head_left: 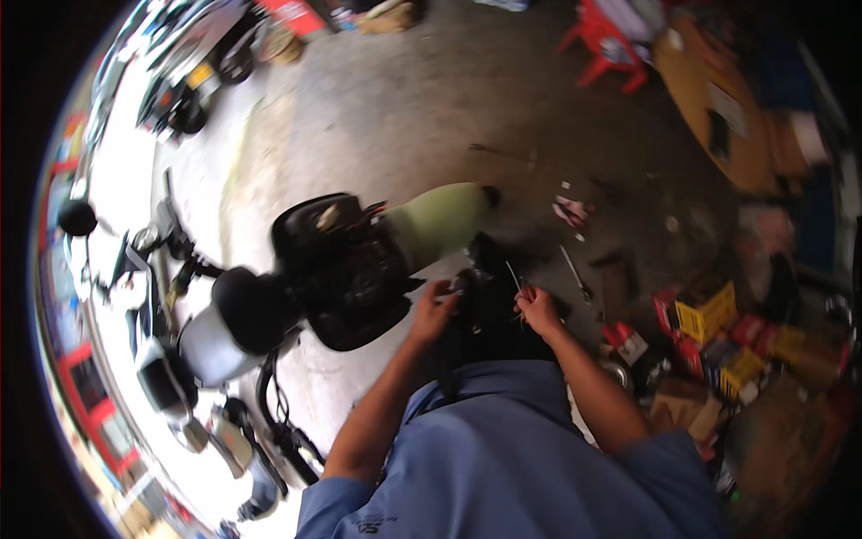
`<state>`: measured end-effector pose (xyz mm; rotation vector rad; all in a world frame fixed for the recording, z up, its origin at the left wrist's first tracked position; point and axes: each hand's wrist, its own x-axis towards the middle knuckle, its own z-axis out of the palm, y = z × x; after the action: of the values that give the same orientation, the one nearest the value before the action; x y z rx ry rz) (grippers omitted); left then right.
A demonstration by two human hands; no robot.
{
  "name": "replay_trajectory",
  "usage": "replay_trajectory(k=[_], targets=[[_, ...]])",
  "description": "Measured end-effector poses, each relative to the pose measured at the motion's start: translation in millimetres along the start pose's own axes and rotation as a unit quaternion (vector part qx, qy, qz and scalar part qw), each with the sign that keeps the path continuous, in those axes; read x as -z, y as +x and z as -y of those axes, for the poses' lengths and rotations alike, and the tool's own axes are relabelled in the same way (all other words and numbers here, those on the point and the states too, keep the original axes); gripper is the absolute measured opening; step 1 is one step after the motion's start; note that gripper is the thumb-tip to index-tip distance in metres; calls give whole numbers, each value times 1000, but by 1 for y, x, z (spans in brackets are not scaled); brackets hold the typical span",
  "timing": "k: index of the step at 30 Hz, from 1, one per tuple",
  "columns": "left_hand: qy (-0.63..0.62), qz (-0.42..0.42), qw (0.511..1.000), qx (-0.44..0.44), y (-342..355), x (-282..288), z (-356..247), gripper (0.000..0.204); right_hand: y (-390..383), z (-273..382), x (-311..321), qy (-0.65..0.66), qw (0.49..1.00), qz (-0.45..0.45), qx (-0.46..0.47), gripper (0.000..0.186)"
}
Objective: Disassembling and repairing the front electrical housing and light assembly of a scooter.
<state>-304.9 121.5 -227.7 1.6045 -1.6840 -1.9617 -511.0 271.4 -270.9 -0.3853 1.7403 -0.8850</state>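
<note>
Grey floor [377,99] — red chair [593,38]

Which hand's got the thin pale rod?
The right hand: the thin pale rod sticks out past its fingers. The left hand, nearer the bike, shows no such rod.

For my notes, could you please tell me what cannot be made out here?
In the head view:
Left hand: whether it holds anything, hidden by blur and shadow.
Thin rod in the right hand: its kind, too small and blurred.
Red chair: its top, cut off by the upper edge.
</note>
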Motion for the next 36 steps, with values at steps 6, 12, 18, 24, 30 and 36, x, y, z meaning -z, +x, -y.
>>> replay_trajectory(k=[6,12,18,24,30,36], targets=[[102,36,992,66,-1,48,85,32,-65,-183,89,53,883,-337,-322,11],[133,46,978,152,-9,73,127,31,-151,-239,93,107,876,-323,-341,15],[147,94,977,119,-1,54,105,29,-163,-261,86,117,870,-328,-350,24],[177,114,972,105,14,18,64,30,-135,-311,114,65,874,-368,-309,24],[228,101,964,89,25,-9,37,29,-71,-352,176,-76,886,-319,-327,21],[392,156,897,134,30,-35,26,20,25,-329,265,-71,859,-312,-400,29]])
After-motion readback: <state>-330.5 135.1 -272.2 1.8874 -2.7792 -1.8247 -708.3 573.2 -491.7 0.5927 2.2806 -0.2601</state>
